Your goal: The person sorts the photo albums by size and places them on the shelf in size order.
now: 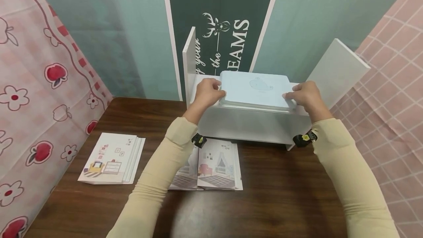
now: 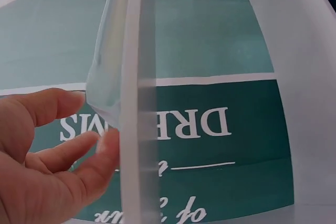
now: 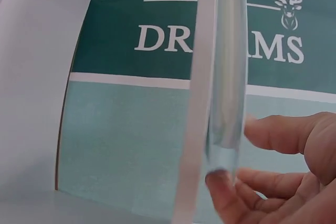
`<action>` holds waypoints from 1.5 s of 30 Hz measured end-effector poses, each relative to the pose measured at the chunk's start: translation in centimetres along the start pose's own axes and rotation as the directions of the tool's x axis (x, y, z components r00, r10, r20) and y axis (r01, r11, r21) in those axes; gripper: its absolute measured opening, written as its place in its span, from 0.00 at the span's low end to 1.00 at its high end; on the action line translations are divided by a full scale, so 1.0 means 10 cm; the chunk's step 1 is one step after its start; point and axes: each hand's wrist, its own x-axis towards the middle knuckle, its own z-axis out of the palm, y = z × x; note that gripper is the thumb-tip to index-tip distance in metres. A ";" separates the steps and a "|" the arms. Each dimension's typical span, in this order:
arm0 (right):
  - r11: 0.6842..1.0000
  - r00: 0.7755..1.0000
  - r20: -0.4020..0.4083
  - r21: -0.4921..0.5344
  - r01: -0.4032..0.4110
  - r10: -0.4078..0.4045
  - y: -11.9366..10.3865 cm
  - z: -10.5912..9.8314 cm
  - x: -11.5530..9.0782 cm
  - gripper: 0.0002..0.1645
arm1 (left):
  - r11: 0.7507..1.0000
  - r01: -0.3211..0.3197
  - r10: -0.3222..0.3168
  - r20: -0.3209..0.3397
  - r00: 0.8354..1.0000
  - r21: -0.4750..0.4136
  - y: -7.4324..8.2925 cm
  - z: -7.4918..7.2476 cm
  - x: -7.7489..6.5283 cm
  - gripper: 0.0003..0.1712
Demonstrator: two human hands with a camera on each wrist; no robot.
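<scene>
A pale blue, flat rectangular pack (image 1: 254, 88) with a small whale drawing on top lies on the shelf of a white rack (image 1: 244, 122). My left hand (image 1: 207, 93) pinches its left end, thumb towards the near corner. At the right end my right hand (image 1: 305, 96) pinches it, thumb over the near corner. In the left wrist view, the thumb and fingers of the left hand (image 2: 58, 156) meet the pack's end (image 2: 107, 90) beside the shelf board. The right wrist view shows a fingertip of the right hand (image 3: 278, 177) under the pack's end (image 3: 228, 103).
White side panels rise at the rack's left (image 1: 190, 61) and right (image 1: 338, 71). Illustrated booklets (image 1: 110, 161) are stacked at the left on the brown wooden table (image 1: 281, 201). More booklets (image 1: 218, 168) lie in front of the rack, partly behind my left sleeve. Patterned curtains (image 1: 29, 94) hang around.
</scene>
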 end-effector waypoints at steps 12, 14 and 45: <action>0.997 0.997 -0.020 0.021 0.070 -0.070 -0.06 -0.02 -0.04 0.32 | 0.998 -0.047 0.046 0.031 0.998 0.035 0.05 -0.07 -0.07 0.23; 0.994 0.994 -0.012 -0.019 0.105 -0.106 -0.05 -0.04 -0.10 0.31 | 0.997 -0.073 0.071 0.052 0.996 0.038 0.04 -0.08 -0.12 0.23; 0.916 0.942 0.053 -0.221 0.335 -0.332 0.21 0.14 -0.82 0.32 | 0.944 -0.268 0.241 0.150 0.959 0.194 -0.38 -0.18 -0.88 0.26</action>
